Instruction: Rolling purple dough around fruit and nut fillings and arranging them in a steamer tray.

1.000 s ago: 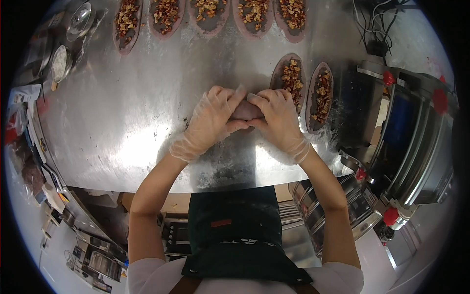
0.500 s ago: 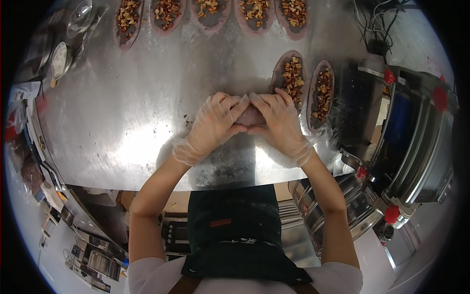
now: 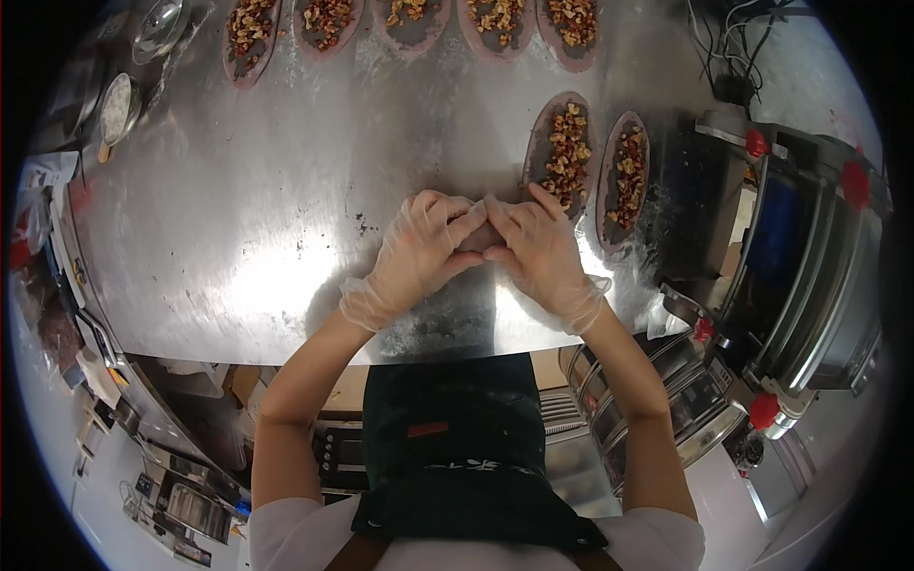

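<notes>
Both my hands, in clear plastic gloves, meet over the steel table and close around a pinkish-purple piece of dough [image 3: 482, 238]. My left hand [image 3: 419, 246] pinches its left side, thumb on the near edge and fingers curled over the far edge. My right hand [image 3: 545, 249] pinches the right side in the same way, with one finger lifted. Most of the dough is hidden by the fingers. Just beyond my right hand lies an oval dough sheet [image 3: 568, 152] topped with dark filling and chopped nuts, and beside it a narrower one [image 3: 626, 181].
Several more nut-topped dough ovals [image 3: 409, 24] line the far edge of the steel table [image 3: 238, 190]. At far left are a bowl of white powder [image 3: 116, 109] and a clear bowl [image 3: 160, 33]. A machine with red knobs [image 3: 790, 247] stands at right, cables [image 3: 738, 43] behind it.
My hands remain closed on the dough and have shifted slightly nearer to me, fingers a little more folded over it. The ovals appear slightly higher in view.
</notes>
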A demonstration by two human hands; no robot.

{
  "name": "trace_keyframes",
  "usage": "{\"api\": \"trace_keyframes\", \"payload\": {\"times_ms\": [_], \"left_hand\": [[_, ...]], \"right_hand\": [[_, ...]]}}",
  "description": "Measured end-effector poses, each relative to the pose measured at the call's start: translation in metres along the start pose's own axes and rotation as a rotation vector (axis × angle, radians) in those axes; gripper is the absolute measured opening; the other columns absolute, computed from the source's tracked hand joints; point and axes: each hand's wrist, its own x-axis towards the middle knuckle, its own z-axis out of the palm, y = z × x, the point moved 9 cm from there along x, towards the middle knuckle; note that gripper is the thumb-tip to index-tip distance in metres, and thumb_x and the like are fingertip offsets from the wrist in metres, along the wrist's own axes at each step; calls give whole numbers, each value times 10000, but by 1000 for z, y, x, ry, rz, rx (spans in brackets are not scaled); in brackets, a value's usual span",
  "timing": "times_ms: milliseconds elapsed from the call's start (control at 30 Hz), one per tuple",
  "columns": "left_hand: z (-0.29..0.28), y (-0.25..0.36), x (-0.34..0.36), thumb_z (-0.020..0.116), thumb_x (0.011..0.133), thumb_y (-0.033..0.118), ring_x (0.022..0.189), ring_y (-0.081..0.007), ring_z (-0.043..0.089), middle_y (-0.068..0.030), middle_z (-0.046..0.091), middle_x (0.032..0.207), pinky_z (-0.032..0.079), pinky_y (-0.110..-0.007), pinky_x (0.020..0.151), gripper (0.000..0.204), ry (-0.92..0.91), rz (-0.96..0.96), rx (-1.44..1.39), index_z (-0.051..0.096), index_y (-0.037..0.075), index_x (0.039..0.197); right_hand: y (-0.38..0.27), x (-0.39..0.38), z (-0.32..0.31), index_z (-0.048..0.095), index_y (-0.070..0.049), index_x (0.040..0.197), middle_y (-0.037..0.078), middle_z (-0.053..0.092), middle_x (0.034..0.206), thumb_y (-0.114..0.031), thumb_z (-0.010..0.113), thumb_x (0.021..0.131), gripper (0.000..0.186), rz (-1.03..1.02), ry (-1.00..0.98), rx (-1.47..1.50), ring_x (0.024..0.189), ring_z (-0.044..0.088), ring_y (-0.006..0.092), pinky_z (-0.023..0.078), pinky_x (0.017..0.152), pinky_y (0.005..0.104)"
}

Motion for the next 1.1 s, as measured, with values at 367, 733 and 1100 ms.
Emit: {"api": "trace_keyframes", "payload": {"times_ms": [367, 733, 1100], "left_hand": [[3, -4, -12, 872, 656, 318, 1065, -298, 554, -89, 623, 1083, 484, -435, 916, 874, 3, -139, -23, 517, 72, 1416], [-33, -10, -86, 837, 814, 187, 1114, -274, 593, -128, 620, 1226, 483, -398, 988, 799, 368, -543, -321, 448, 68, 1502], [52, 21, -89, 483, 1024, 6, 1396, -237, 464, -148, 455, 1534, 328, -365, 1197, 550, 531, -939, -1392, 330, -31, 1551]], "right_hand": [[-23, -15, 10, 420, 29, 1432, 131, 554, 1323, -218, 793, 776, 794, -26, 81, -29, 1133, 570, 298, 377, 1120, 492], [-36, -4, 28, 447, 9, 1413, 160, 516, 1296, -146, 874, 676, 866, 92, -115, -47, 1181, 523, 344, 450, 1008, 457], [-12, -32, 22, 559, 18, 1332, 141, 655, 1142, -57, 793, 822, 567, 749, 263, 817, 1040, 654, 240, 528, 898, 345]]}}
